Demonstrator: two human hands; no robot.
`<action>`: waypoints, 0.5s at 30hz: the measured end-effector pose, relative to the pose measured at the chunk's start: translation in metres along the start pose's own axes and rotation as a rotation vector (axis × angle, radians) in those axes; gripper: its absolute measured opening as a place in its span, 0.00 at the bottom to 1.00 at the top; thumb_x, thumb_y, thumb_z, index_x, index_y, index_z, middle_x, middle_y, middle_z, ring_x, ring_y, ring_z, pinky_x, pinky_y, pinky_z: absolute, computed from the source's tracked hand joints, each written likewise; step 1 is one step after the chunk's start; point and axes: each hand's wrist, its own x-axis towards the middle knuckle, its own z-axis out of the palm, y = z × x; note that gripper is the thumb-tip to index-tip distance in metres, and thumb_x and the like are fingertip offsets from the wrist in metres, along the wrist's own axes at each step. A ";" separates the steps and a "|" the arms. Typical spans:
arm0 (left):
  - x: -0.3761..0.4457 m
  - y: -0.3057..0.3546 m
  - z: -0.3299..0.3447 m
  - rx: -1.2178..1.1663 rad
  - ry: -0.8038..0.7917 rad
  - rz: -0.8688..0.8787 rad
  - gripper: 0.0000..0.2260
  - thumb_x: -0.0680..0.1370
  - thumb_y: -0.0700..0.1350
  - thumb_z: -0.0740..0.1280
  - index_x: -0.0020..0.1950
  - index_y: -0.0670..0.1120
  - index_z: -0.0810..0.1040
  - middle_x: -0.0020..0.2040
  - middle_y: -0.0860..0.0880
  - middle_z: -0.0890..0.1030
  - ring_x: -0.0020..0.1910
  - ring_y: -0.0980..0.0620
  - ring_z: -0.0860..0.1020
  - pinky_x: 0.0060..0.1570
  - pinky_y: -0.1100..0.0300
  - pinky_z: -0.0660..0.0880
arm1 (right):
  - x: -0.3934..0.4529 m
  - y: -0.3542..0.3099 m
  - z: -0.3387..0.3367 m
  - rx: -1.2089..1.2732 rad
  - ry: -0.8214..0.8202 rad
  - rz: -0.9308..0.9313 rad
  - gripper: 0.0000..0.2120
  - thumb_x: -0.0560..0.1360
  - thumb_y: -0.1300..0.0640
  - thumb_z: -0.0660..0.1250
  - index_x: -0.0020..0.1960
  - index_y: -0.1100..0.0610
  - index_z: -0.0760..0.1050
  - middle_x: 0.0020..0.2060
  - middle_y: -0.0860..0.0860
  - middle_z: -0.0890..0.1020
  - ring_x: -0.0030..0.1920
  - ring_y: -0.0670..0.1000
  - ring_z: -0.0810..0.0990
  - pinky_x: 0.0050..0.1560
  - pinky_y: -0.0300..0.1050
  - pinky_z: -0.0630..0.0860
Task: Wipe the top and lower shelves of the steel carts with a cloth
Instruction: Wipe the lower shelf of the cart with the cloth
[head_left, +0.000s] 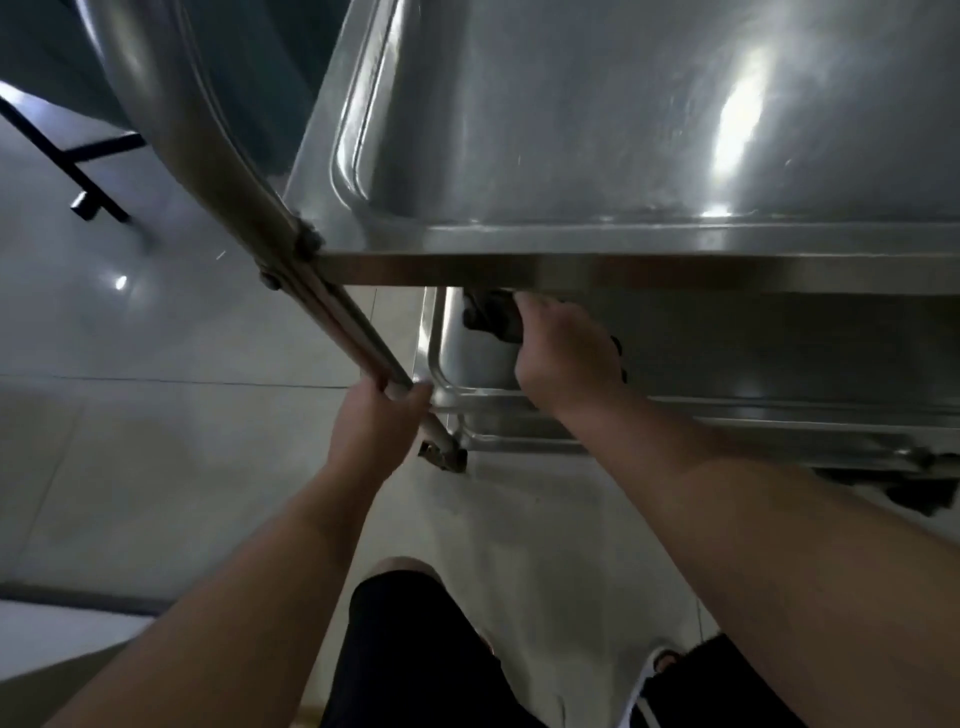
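Right hand (566, 358) reaches under top shelf (623, 119), presses dark crumpled cloth (491, 317) on lower steel shelf (467, 364), near its left corner; finger curl hidden. Left hand (374, 421) grips slanted steel cart post (332, 322). Unwiped shelf run extends rightward from cloth.

The cloth (491, 317) is lying on the lower shelf (470, 358), under the top shelf (597, 130); the cart's leg (332, 322) is standing to their left.
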 end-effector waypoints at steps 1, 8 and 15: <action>0.004 0.000 0.004 -0.105 0.069 0.044 0.13 0.80 0.58 0.71 0.58 0.52 0.81 0.46 0.56 0.83 0.41 0.58 0.82 0.38 0.61 0.74 | 0.005 -0.002 0.010 0.002 0.024 -0.014 0.20 0.77 0.65 0.61 0.68 0.58 0.74 0.60 0.58 0.81 0.58 0.63 0.78 0.52 0.54 0.74; 0.020 -0.002 0.034 -0.615 0.312 0.334 0.11 0.78 0.47 0.71 0.36 0.50 0.78 0.30 0.53 0.77 0.29 0.59 0.76 0.29 0.66 0.74 | 0.016 -0.019 0.086 0.076 -0.213 -0.181 0.30 0.81 0.37 0.60 0.79 0.50 0.67 0.77 0.49 0.70 0.80 0.58 0.63 0.79 0.59 0.59; 0.035 -0.006 0.051 -0.760 0.418 0.316 0.10 0.71 0.50 0.69 0.30 0.51 0.75 0.29 0.48 0.75 0.30 0.52 0.75 0.31 0.57 0.75 | 0.005 0.021 0.104 -0.026 -0.249 -0.430 0.32 0.82 0.34 0.41 0.84 0.41 0.55 0.82 0.36 0.57 0.83 0.43 0.47 0.83 0.53 0.42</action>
